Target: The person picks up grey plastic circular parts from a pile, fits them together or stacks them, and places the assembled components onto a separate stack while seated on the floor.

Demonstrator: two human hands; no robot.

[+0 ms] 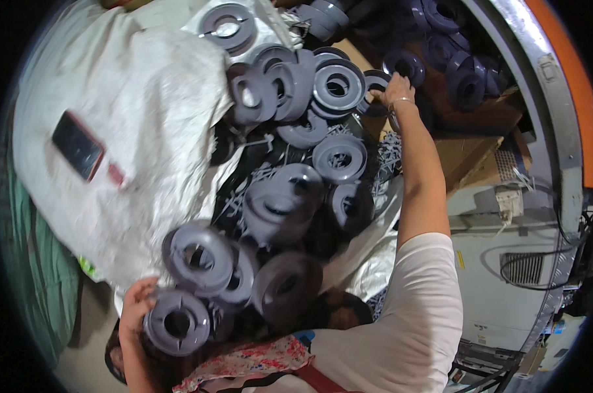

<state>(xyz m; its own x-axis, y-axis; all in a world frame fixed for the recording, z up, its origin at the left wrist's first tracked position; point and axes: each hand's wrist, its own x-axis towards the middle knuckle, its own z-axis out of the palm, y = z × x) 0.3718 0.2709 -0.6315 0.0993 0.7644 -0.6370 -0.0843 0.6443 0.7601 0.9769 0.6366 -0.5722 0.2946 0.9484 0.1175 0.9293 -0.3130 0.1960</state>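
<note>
My left hand (137, 306) grips the left rim of a grey plastic ring (154, 327) with a round central hole and small notches, close to my body. Farther off, my right arm is stretched out. My right hand (398, 90) has its thumb over the opening of another grey ring (374, 80) and its fingers at that ring's right side; the fingertips are partly hidden. A larger grey ring (211, 278) lies just beyond my left hand. Between my hands several similar rings and flanged grey parts (277, 219) lie in a loose heap.
A white woven sack (152, 92) spreads at the left, with a phone (78, 145) on it. Thin grey plastic scraps (389, 154) lie among the parts. At the far right stands a cardboard box (470, 160) with darker rings (467, 88), beside a light machine panel (486, 262) with cables.
</note>
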